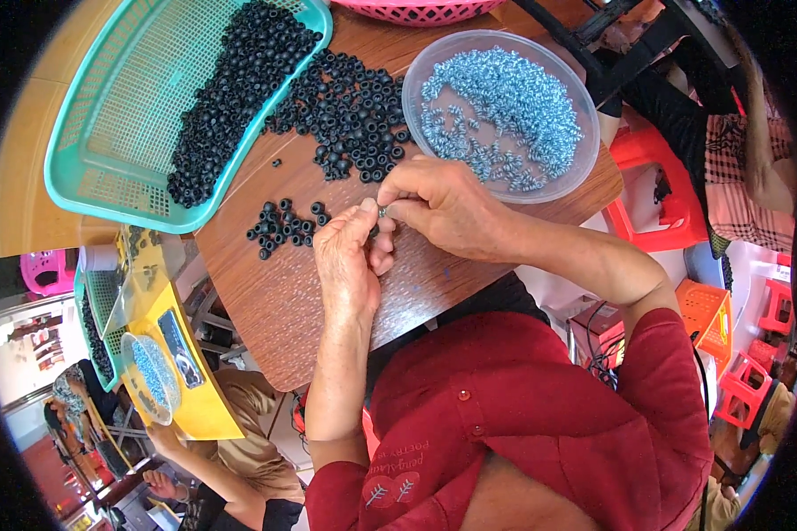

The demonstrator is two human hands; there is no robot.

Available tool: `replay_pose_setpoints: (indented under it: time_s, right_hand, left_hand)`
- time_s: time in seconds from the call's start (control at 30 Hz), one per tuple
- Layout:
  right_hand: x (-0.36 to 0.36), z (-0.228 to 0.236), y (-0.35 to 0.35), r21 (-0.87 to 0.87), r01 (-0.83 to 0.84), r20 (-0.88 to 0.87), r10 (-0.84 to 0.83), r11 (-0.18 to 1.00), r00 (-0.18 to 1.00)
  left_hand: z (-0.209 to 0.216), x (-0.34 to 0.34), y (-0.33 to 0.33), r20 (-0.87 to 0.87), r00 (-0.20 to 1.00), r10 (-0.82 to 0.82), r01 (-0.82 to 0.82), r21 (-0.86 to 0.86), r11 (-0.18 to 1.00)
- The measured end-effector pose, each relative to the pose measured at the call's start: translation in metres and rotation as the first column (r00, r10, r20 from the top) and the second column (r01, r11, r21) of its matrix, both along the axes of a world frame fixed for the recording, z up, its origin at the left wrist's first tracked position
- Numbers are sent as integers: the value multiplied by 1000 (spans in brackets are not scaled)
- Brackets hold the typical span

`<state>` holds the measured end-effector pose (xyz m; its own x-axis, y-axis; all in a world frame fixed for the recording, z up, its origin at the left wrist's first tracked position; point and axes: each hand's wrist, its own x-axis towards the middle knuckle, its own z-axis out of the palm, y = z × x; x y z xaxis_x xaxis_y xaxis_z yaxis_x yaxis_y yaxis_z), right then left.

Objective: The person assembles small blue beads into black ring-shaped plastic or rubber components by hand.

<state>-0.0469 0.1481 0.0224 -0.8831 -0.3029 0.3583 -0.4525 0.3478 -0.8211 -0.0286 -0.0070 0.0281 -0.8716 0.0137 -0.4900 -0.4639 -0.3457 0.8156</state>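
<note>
My left hand [350, 257] and my right hand [456, 211] meet above the table's middle, fingertips pinched together. Between them sits a tiny shiny metal piece [382, 211], which looks like a small coil spring. A bit of black shows by the left fingers, mostly covered by them. Left of my hands lies a small group of black ring-shaped plastic pieces [283, 226]. Farther off spreads a larger heap of the same black pieces [354, 106]. At the far right of the table, a clear round plastic bowl [413, 108] holds many silvery-blue coil springs [514, 102].
A turquoise mesh basket [106, 150] full of black pieces overlaps the table's far left. The brown wooden table [270, 310] ends close to my body. A pink basket [421, 12] is at the far edge. Red stools [655, 199] stand right; other people sit on both sides.
</note>
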Motion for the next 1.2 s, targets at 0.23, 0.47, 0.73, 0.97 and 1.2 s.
replay_pose_setpoints:
  time_s: [0.23, 0.47, 0.73, 0.97, 1.2]
  right_hand:
    - [-2, -2, -4, 67, 28, -40, -25, 997, 999]
    - [0, 5, -9, -106, 2, 298, 30, 994, 954]
    - [0, -4, -13, -4, -7, 100, 7, 1000, 995]
    - [-3, -15, -18, 17, 46, 21, -46, 999, 999]
    - [-1, -25, -13, 168, 150, -221, -110, 974, 969]
  left_hand:
    - [-8, 5, -9, -179, 981, -69, 59, -57, 997]
    - [-8, 13, -11, -379, 911, -162, 0, -393, 920]
    - [-15, 7, -10, -360, 906, -225, -42, -603, 796]
    - [-21, 0, -18, -211, 966, -149, 50, -412, 910]
    - [-21, 5, -13, -304, 948, -93, -41, -407, 913]
